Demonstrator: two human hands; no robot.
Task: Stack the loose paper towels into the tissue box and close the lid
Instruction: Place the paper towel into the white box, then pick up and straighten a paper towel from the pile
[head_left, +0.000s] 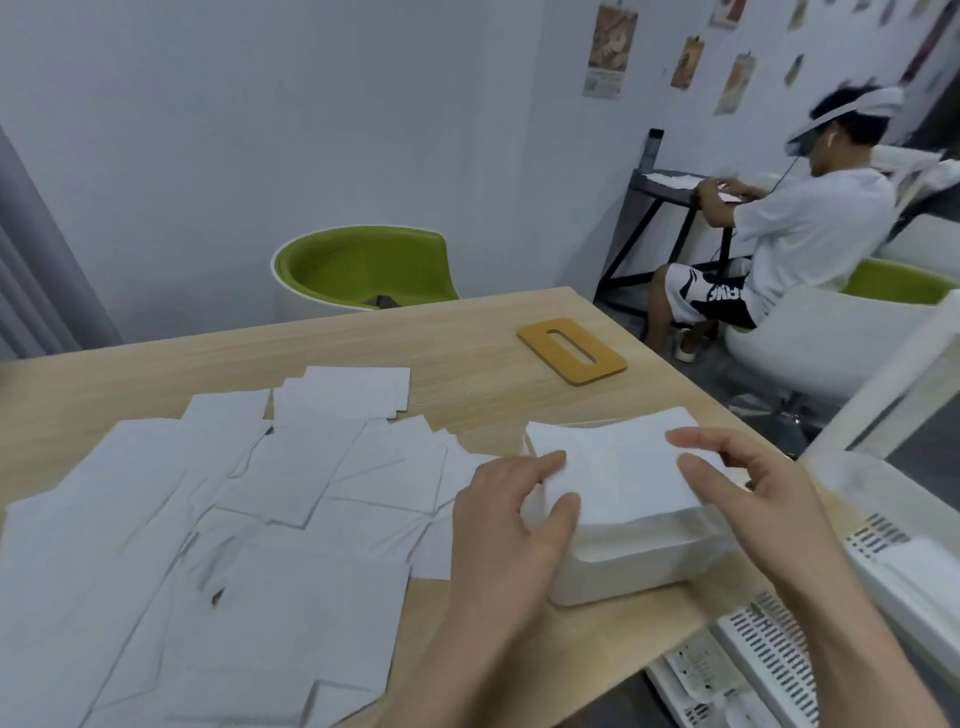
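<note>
White paper towels (208, 519) all over a pale wood-grain table (467, 332), white tissue box (623, 571) too. Tan lid (571, 351) at 1 o'clock, lime-green chair (363, 265) at 11.

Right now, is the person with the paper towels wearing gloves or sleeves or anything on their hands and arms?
No. The left hand and right hand are bare, with no gloves, and no rings or watch show. Both forearms are bare too, as far as the picture reaches; no sleeve shows. The fingernails look short and plain.
</note>
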